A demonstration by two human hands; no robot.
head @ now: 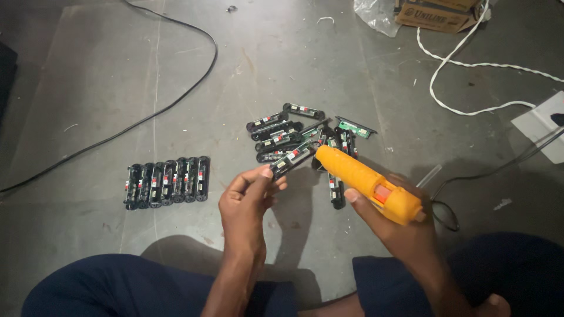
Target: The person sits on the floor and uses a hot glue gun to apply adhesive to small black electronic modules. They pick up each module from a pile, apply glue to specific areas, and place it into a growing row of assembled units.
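Observation:
My left hand (249, 196) pinches one end of a narrow black circuit strip (292, 157) with red, white and green parts, held above the floor. My right hand (395, 226) grips an orange-yellow glue gun (364, 182); its nozzle touches the strip's far end. Just behind lies a loose heap of several similar black strips (282, 132). A neat row of several strips (167, 181) lies side by side to the left of my left hand.
Grey concrete floor (106, 88). A black cable (176, 100) curves across the upper left. A white cord (458, 64) loops at upper right near a cardboard box (437, 14) and clear plastic bag (379, 14). A white power strip (546, 126) sits at right. My knees in dark trousers (117, 287) frame the bottom.

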